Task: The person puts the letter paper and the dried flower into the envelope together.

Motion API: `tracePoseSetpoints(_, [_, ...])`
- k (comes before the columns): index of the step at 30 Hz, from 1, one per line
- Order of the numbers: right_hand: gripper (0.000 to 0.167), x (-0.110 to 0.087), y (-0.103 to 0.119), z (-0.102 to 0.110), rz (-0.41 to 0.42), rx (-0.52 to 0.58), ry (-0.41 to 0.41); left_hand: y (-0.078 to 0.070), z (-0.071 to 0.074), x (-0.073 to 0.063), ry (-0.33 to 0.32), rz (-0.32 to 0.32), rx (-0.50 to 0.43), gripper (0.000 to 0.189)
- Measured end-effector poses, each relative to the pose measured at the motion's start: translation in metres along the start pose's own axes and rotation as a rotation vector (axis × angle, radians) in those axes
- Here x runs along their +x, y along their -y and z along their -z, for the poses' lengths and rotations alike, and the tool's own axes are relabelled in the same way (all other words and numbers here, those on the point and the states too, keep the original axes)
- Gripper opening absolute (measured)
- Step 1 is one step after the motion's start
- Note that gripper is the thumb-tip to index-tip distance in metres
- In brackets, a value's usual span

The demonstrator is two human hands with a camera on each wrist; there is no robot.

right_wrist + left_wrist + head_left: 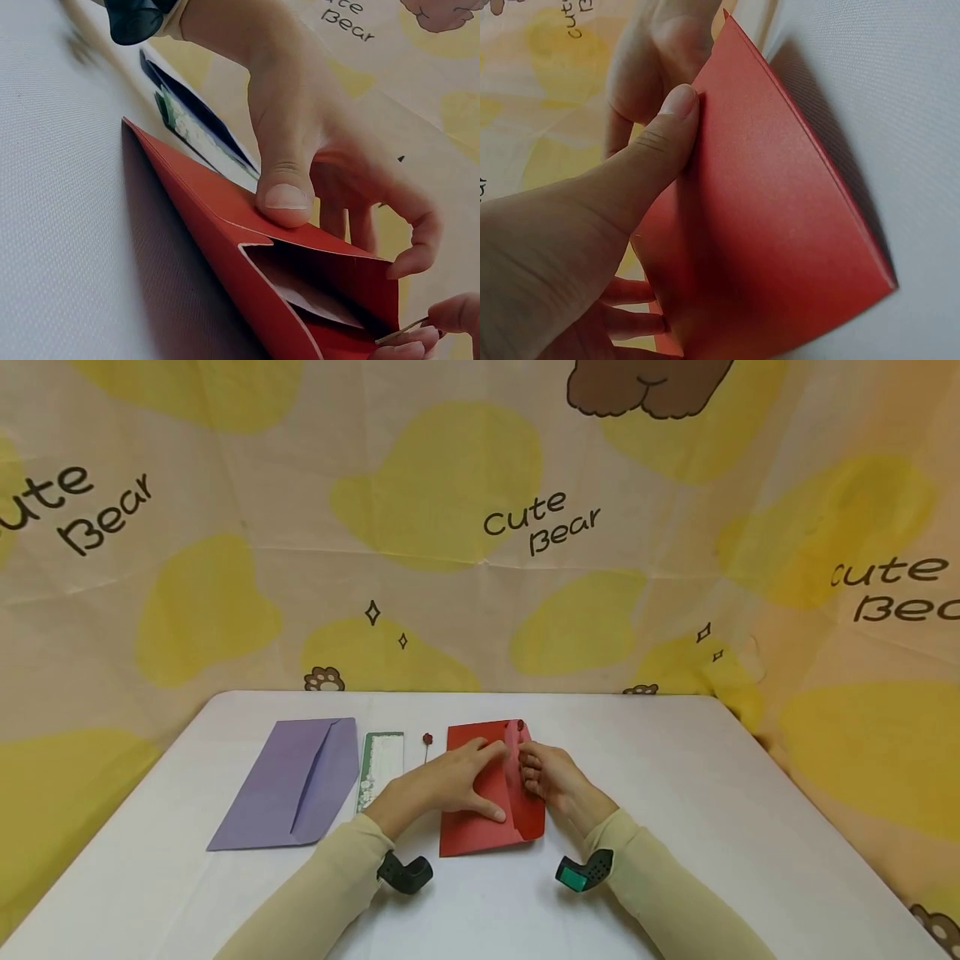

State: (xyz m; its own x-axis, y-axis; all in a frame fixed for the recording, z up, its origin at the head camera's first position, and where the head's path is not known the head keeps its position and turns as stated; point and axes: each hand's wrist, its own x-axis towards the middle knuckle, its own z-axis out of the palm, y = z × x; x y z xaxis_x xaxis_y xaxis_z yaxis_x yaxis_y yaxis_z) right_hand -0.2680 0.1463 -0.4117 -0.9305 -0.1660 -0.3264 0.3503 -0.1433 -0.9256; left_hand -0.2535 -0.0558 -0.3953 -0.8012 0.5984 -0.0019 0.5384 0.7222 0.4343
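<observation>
A red envelope lies under both hands, its flap side to the right and its mouth gaping. My left hand grips the front panel, the thumb on the panel and the index fingertip at the mouth's edge. Inside the mouth shows pale paper. At that mouth my right hand pinches a thin stem between thumb and finger. A small dark red flower shows at the envelope's far edge, above the right fingers. Another red flower on a stem lies just left of the envelope, partly behind the left hand.
A white card with a green floral border lies left of the left hand, partly covered by it. Farther left is a purple envelope. The white table ends at a patterned cloth backdrop.
</observation>
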Motion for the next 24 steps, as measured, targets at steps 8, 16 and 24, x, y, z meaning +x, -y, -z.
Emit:
tracePoseSetpoints(8, [0.029,0.0020,0.0000,0.0012,-0.011,0.023,0.013,-0.0001,0.0011,0.0017,0.003,0.006,0.017,0.095])
tracePoseSetpoints(16, [0.026,0.0030,-0.0018,0.0055,-0.030,0.037,0.027,-0.0008,0.0001,0.0008,0.011,0.022,0.002,0.094])
tracePoseSetpoints(24, [0.021,0.0032,-0.0019,0.0049,-0.069,0.013,0.003,-0.0015,0.0005,-0.0008,0.012,0.027,0.001,0.094])
